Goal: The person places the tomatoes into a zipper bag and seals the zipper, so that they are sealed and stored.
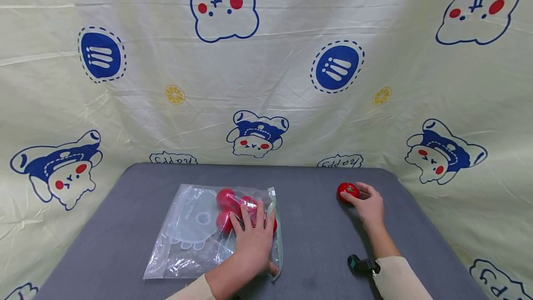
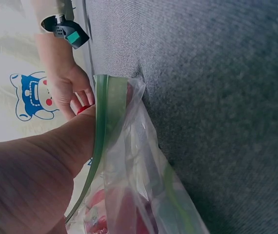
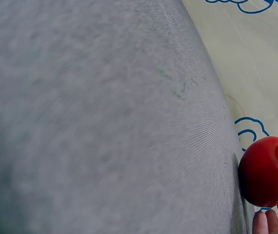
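Left hand (image 1: 254, 237) is lying fingers spread and nearly straight over the clear bag (image 1: 195, 260), lower center of the frame. It's pressing, not wrapping anything; likely keeping the bag from sliding and the bagged tomatoes (image 1: 226, 198) from rolling. Thumb is showing behind the green zip strip (image 2: 100, 122) in the left wrist view, probably keeping that edge in check; can't tell if it's pinching.

Mouth edge is facing the right of the frame, toward the loose tomato (image 1: 347, 189), which is sitting on the gray table (image 1: 316, 244), right of center, well apart from the bag.

Right hand (image 1: 369, 205) is holding it from the right, partly closed, thumb and fingers on opposite sides, presumably for a secure grip on something round.
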Tool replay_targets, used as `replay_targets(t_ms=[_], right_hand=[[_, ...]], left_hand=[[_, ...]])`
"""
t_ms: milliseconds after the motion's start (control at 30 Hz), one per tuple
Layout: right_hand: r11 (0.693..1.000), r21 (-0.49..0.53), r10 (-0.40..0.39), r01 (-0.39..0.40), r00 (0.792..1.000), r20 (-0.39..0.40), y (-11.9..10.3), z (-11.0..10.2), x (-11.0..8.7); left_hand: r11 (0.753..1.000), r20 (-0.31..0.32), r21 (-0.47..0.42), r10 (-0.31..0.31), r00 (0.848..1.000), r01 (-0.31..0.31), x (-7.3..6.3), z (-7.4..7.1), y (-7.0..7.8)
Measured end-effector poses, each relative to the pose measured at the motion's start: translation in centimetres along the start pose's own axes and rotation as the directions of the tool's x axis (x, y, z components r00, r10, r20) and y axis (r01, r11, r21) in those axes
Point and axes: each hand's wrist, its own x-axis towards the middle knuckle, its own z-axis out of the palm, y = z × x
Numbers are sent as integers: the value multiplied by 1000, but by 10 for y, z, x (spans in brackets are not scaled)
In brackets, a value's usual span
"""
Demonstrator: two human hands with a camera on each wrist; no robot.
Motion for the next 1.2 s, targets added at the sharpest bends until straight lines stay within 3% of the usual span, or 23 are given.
replay_targets(t_ms=[467, 1200], right_hand=[[997, 54, 52, -53, 998, 26, 5, 9, 2], [998, 55, 33, -34, 999, 15, 4, 8, 1]], left_hand=[[1000, 21, 2, -2, 1000, 2, -1, 4, 0], [1000, 11, 1, 0, 1000, 0, -1, 0, -1]])
